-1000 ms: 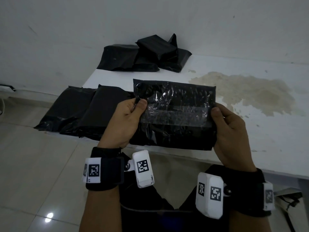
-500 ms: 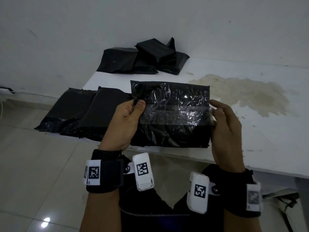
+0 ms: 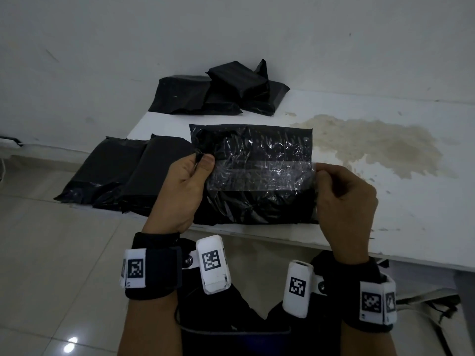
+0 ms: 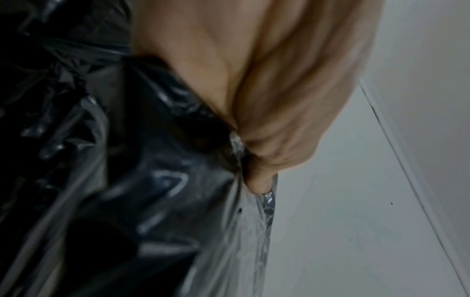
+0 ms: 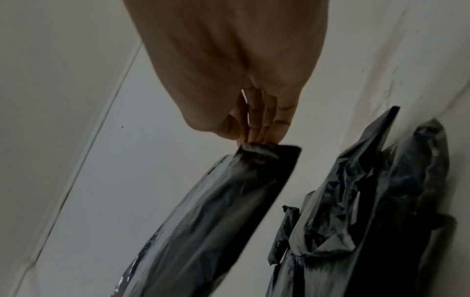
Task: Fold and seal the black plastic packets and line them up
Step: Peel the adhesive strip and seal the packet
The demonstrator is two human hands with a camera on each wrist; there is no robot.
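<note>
I hold a black plastic packet [image 3: 246, 201] upright over the near edge of the white table [image 3: 385, 214]. A clear shiny strip [image 3: 259, 176] runs across its face. My left hand [image 3: 199, 160] pinches the packet's left edge between thumb and forefinger. My right hand [image 3: 320, 172] pinches the right end of the strip with curled fingers. In the left wrist view my left hand [image 4: 248, 166] grips crinkled black plastic [image 4: 152, 180]. From the right wrist, my right hand's fingertips [image 5: 257, 138] nip the packet's corner [image 5: 269, 152].
Two black packets [image 3: 115, 173] lie side by side at the table's left end, overhanging it. A loose pile of black packets [image 3: 223, 96] sits at the back against the wall. A brown stain [image 3: 372, 145] marks the table to the right. Tiled floor lies below left.
My right hand has gone from holding the packet's right side to pinching the strip's right end with curled fingers. The packet shifted slightly left. The left hand keeps its pinch.
</note>
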